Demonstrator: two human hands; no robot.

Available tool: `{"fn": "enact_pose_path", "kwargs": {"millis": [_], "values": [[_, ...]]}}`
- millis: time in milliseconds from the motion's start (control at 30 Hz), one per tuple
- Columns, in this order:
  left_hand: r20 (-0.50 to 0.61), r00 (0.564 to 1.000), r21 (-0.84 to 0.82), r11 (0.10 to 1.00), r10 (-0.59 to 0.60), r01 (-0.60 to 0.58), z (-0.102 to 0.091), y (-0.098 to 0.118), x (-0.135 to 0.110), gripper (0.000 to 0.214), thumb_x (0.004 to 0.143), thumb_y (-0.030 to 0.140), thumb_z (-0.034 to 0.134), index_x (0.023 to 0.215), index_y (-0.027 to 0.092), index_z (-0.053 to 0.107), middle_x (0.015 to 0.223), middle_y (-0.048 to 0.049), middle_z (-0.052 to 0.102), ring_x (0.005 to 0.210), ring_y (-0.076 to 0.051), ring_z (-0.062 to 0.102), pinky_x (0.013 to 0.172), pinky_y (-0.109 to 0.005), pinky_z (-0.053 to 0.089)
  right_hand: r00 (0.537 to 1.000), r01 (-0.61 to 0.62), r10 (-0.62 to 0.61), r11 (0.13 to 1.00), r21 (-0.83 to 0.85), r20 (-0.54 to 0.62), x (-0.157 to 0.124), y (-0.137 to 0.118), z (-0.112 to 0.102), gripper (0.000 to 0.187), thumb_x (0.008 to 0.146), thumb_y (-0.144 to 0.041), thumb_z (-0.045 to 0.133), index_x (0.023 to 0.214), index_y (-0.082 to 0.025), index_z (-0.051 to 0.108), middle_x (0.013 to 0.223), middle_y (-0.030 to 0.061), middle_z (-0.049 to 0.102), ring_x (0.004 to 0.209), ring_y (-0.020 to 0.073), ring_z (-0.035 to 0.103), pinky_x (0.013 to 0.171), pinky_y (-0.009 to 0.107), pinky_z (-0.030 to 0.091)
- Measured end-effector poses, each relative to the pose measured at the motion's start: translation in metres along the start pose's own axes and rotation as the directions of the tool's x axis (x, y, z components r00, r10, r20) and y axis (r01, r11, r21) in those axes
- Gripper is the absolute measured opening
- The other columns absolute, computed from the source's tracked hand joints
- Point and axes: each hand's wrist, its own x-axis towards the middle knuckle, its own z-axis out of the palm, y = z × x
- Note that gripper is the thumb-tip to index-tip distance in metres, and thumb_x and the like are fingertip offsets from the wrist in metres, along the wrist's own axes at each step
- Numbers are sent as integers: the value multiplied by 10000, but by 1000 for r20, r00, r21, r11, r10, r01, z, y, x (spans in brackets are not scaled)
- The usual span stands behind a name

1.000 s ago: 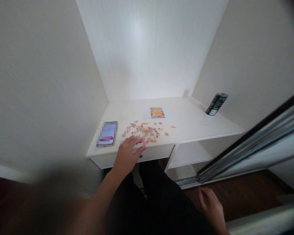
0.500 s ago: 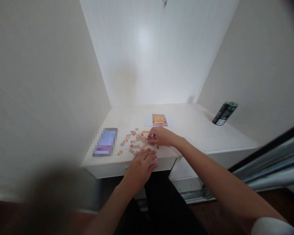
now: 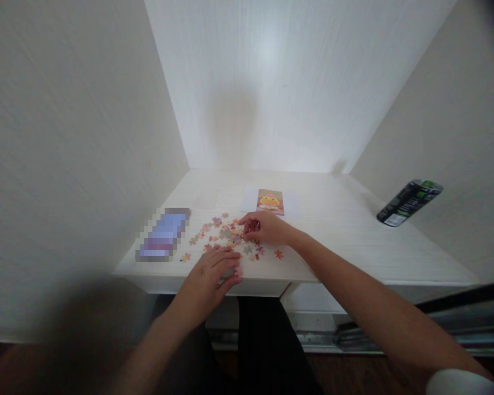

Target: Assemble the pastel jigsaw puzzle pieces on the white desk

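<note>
A loose heap of small jigsaw puzzle pieces [image 3: 233, 235] in pink, orange, grey and yellow is spread over the white tabletop. Over the heap's right side, my right hand [image 3: 265, 227] reaches down with bent fingers among the pieces. Its index finger and thumb are apart, and the inner fingers partly hide what lies beneath. My left hand [image 3: 209, 274] rests at the table's front edge, closed around a pink puzzle piece [image 3: 239, 271] that shows between thumb and fingers. Behind the heap lies a picture card [image 3: 270, 202] with a yellow figure.
A phone [image 3: 163, 235], blurred out, lies left of the pieces. To the right stands a dark can [image 3: 409, 203] with green marks, tilted in the view. White panels [image 3: 271, 109] enclose the tabletop [image 3: 333, 230] at the back and sides.
The view has shifted, so the can appears farther right and nearer. My right hand's fingers have spread from a pinch, and an orange piece now shows below that hand.
</note>
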Motion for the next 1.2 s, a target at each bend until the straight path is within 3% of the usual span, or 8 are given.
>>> {"fn": "enact_pose_path", "kwargs": {"millis": [200, 267, 367, 500, 700, 967, 1200], "values": [[-8, 999, 35, 999, 41, -41, -4, 10, 5, 226, 916, 232, 617, 1141, 213, 612, 1230, -79, 665, 1207, -224, 576, 1071, -484, 456, 976, 104, -77, 987, -122, 205, 24, -2, -29, 358, 731, -269, 762, 1069, -170, 702, 952, 60, 724, 741, 127, 630, 628, 233, 466], [3, 1000, 47, 999, 24, -24, -5, 14, 7, 239, 918, 231, 614, 1157, 217, 607, 1229, -72, 666, 1209, -218, 574, 1074, -474, 459, 960, 86, -48, 988, -130, 276, 30, -1, -42, 306, 729, -270, 762, 1012, -163, 718, 901, 54, 720, 719, 129, 626, 586, 226, 449], [19, 1000, 63, 998, -17, 16, -4, 21, 11, 244, 931, 237, 594, 1174, 220, 606, 1231, -68, 667, 1208, -218, 575, 1080, -470, 458, 959, 54, -9, 987, -154, 283, 31, 4, -51, 225, 761, -300, 729, 948, -176, 728, 830, 36, 708, 671, 121, 610, 563, 225, 428], [53, 995, 40, 996, -81, 79, 4, 28, 21, 251, 942, 254, 575, 1190, 231, 608, 1248, -63, 659, 1219, -218, 570, 1087, -459, 457, 953, 149, -79, 962, -229, 291, 23, 8, -43, 296, 739, -415, 745, 923, -183, 730, 854, 43, 702, 704, 132, 594, 617, 244, 422], [63, 998, 38, 999, -3, 1, 23, 45, 38, 227, 947, 210, 550, 1165, 201, 610, 1293, -81, 633, 1251, -218, 543, 1104, -440, 443, 956, 216, -132, 922, -322, 263, 17, 1, -31, 256, 789, -412, 685, 908, -186, 709, 878, 53, 680, 741, 147, 562, 660, 257, 389], [126, 992, -37, 999, -16, 21, 37, 60, 59, 221, 946, 212, 542, 1154, 208, 616, 1261, -66, 654, 1240, -219, 548, 1124, -439, 417, 956, 197, -147, 963, -185, 255, 17, 8, -29, 162, 787, -333, 703, 866, -192, 696, 832, 27, 689, 706, 128, 571, 640, 245, 390], [224, 974, -92, 995, -16, 38, 43, 60, 71, 181, 926, 239, 586, 1100, 204, 622, 1323, -50, 618, 1285, -218, 508, 1134, -402, 399, 963, 146, -118, 984, -101, 243, 19, 10, -27, 318, 742, -264, 728, 1051, -195, 709, 862, 28, 703, 713, 127, 600, 630, 238, 415]]}}
